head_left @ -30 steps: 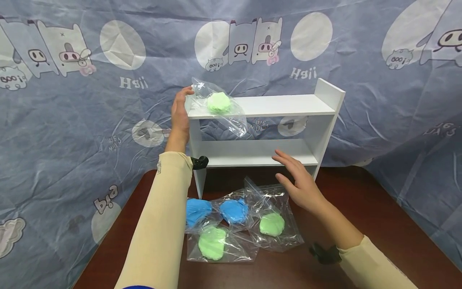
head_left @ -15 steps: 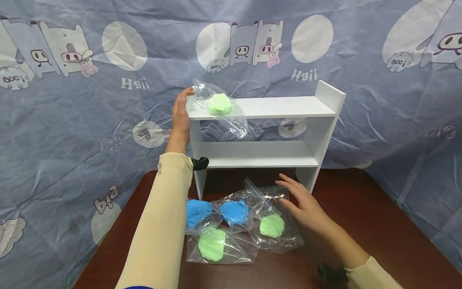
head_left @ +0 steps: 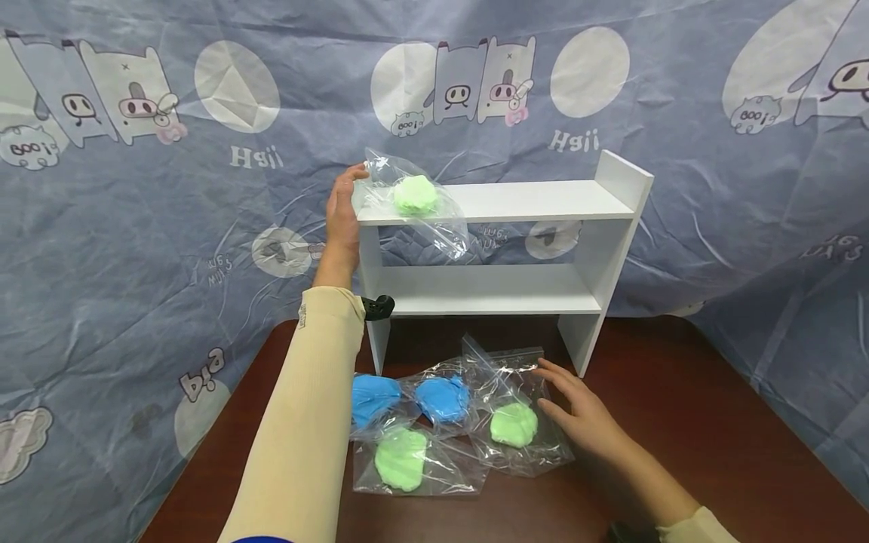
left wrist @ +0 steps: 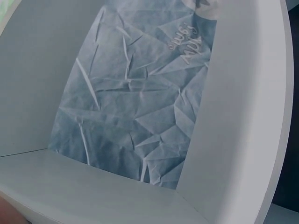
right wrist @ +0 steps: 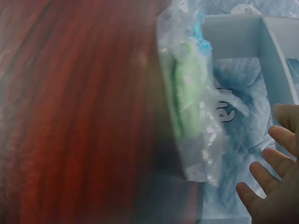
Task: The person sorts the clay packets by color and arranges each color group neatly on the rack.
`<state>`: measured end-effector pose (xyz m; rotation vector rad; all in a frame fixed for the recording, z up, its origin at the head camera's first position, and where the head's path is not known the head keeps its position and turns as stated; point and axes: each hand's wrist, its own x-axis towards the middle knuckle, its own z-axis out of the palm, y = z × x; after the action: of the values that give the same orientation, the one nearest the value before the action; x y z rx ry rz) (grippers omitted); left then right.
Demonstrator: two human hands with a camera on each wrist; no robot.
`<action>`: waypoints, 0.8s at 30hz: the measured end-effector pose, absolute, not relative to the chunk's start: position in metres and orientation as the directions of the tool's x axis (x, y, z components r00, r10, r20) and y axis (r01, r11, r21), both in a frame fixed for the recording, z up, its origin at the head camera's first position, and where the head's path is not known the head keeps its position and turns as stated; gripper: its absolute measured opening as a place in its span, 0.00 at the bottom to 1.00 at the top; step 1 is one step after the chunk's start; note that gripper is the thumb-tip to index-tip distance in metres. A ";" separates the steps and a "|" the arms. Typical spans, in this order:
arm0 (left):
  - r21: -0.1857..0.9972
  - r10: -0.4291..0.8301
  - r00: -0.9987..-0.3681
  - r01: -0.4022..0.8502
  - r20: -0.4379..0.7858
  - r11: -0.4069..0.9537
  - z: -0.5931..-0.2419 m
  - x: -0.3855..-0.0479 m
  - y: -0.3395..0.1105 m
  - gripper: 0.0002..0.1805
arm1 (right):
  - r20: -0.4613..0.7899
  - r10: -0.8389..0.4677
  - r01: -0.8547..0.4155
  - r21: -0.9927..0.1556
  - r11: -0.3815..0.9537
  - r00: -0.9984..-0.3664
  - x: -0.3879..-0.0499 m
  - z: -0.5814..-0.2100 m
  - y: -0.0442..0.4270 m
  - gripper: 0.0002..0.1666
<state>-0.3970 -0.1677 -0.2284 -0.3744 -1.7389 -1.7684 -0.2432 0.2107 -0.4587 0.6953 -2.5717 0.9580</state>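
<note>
My left hand (head_left: 344,207) is at the upper left end of a white shelf (head_left: 529,200), its fingers bent over the side panel. Beside the fingertips, a clear zip bag with a pale green lump (head_left: 416,195) lies on the top board, its lower corner hanging past the front edge. My right hand (head_left: 582,407) is low over the table, fingers spread and holding nothing. It is beside the right-hand bag with a green lump (head_left: 514,424); whether they touch I cannot tell. In the right wrist view, the right fingers (right wrist: 265,177) are apart from that bag.
Two bags with blue lumps, one (head_left: 376,400) partly behind my left sleeve and another (head_left: 443,398), overlap on the dark red table (head_left: 679,422). Another green-lump bag (head_left: 400,458) lies in front. A patterned blue cloth (head_left: 170,226) hangs behind the shelf.
My right hand has come down from in front of the lower board to beside the right-hand green bag. The left hand and the bag on top stay in place.
</note>
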 end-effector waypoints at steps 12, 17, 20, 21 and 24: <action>0.789 -0.208 -0.765 0.611 0.610 0.066 -0.226 -0.397 -0.168 0.27 | 0.410 -0.333 -0.517 -0.517 0.682 -0.849 -0.248 -0.488 0.210 0.27; 0.792 -0.209 -0.768 0.607 0.606 0.066 -0.225 -0.398 -0.169 0.27 | 0.405 -0.335 -0.515 -0.516 0.685 -0.851 -0.251 -0.493 0.210 0.26; 0.790 -0.216 -0.764 0.610 0.608 0.064 -0.226 -0.397 -0.169 0.25 | 0.400 -0.350 -0.523 -0.515 0.679 -0.847 -0.251 -0.495 0.209 0.26; 0.790 -0.218 -0.764 0.610 0.607 0.063 -0.226 -0.396 -0.169 0.24 | 0.399 -0.357 -0.529 -0.520 0.671 -0.845 -0.251 -0.495 0.209 0.27; 0.792 -0.215 -0.766 0.608 0.606 0.064 -0.227 -0.395 -0.169 0.23 | 0.405 -0.391 -0.561 -0.525 0.640 -0.826 -0.250 -0.497 0.208 0.30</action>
<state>-0.3952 -0.1688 -0.2271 -0.3924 -1.7481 -1.7653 -0.2504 0.2084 -0.4974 0.7716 -2.6075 0.9621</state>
